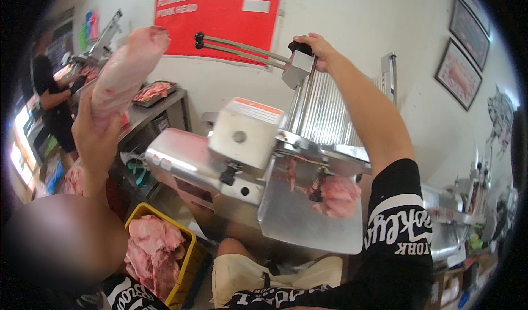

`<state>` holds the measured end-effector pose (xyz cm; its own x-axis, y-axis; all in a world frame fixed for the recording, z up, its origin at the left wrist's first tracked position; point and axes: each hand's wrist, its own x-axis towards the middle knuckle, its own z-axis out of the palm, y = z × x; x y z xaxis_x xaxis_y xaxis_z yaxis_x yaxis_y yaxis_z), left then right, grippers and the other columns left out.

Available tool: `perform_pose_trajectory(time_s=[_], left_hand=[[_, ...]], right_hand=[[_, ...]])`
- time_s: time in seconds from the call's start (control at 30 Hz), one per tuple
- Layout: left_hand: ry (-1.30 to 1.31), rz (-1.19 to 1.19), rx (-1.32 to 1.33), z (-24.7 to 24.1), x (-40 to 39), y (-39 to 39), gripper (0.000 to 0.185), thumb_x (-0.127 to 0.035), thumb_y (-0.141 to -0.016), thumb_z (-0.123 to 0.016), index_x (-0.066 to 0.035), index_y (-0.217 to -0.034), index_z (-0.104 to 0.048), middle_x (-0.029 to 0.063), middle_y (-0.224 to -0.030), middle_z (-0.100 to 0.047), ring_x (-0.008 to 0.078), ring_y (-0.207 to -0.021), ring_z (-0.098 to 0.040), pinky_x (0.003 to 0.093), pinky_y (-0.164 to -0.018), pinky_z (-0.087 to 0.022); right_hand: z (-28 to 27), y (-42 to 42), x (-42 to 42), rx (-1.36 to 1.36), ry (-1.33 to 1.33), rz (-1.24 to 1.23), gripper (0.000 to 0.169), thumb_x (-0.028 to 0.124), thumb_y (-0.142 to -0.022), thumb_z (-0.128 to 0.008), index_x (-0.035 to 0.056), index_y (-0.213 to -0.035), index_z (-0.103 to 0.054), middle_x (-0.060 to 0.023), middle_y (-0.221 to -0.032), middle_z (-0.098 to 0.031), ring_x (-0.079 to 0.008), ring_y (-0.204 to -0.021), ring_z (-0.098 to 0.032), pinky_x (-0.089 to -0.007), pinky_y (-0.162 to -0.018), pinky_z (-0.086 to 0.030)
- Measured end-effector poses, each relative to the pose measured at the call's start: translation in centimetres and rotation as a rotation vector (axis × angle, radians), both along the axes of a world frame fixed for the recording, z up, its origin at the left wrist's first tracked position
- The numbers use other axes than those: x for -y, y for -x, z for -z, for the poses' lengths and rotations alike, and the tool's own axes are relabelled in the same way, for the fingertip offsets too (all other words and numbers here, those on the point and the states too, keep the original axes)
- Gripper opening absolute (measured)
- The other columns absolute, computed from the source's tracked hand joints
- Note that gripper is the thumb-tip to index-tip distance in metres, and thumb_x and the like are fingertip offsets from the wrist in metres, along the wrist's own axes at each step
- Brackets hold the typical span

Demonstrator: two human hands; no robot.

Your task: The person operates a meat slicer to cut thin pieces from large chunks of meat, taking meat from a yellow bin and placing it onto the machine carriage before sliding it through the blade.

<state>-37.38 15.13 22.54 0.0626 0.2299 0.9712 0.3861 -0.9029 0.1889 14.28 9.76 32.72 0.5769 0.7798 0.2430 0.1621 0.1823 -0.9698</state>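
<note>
My left hand [97,132] grips the lower end of a large pale pork leg [128,68], which is raised and tilted up to the right. On the upper end of the meat slicer's pusher, my right hand [319,52] is closed around a black knob [300,47]. Beside that hand lies the ribbed metal carriage [330,108]. The slicer's body [243,134] stands before me. Pink meat slices [338,196] lie on its metal receiving tray [305,231].
A yellow crate [192,244] of raw meat pieces [154,248] stands at lower left. A metal tray of meat [154,92] rests on a steel table [161,110]. A person in black [55,99] works at far left. More metal equipment [443,215] stands at right.
</note>
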Motion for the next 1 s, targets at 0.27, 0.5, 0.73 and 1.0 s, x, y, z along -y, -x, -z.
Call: perform_pose_trajectory(time_s=[0.27, 0.5, 0.73, 1.0], left_hand=[[0.095, -0.200, -0.018, 1.2, -0.2, 7.1, 0.044, 0.000, -0.076, -0.066, -0.003, -0.119, -0.056, 0.0163, -0.100, -0.068, 0.0279, -0.093, -0.069, 0.0355, -0.082, -0.051], [0.205, -0.270, 0.001, 3.5, -2.6, 12.2, 0.044, -0.005, -0.081, -0.068, 0.000, -0.124, -0.055, 0.0169, -0.108, -0.066, 0.0258, -0.102, -0.064, 0.0358, -0.090, -0.048], [0.197, -0.404, 0.013, 8.0, -3.5, 13.6, 0.047, -0.004, -0.080, -0.070, -0.001, -0.125, -0.056, 0.0193, -0.108, -0.067, 0.0295, -0.102, -0.066, 0.0370, -0.091, -0.049], [0.185, -0.347, 0.061, 9.3, -3.8, 11.5, 0.050, 0.000, -0.079, -0.064, 0.000, -0.128, -0.055, 0.0180, -0.115, -0.066, 0.0286, -0.110, -0.063, 0.0367, -0.098, -0.045]], right_hand=[[-0.9, 7.3, -14.0, -0.062, 0.111, -0.090, 0.034, 0.031, -0.083, -0.078, 0.0052, -0.102, -0.066, -0.0082, -0.092, -0.066, -0.0225, -0.082, -0.066, -0.0510, -0.075, -0.057], [-0.5, 6.4, -17.1, -0.003, 0.166, -0.453, 0.032, 0.019, -0.081, -0.079, 0.0065, -0.107, -0.065, -0.0084, -0.101, -0.068, -0.0233, -0.093, -0.067, -0.0442, -0.085, -0.058], [-2.5, 6.1, -12.1, 0.214, 0.409, -0.207, 0.056, 0.038, -0.070, -0.087, 0.0118, -0.115, -0.066, -0.0070, -0.114, -0.066, -0.0244, -0.105, -0.063, -0.0411, -0.092, -0.056], [-6.9, -2.3, 2.6, 0.771, 0.734, -0.246, 0.047, 0.033, -0.075, -0.082, 0.0136, -0.115, -0.071, -0.0064, -0.109, -0.071, -0.0184, -0.095, -0.066, -0.0360, -0.082, -0.053]])
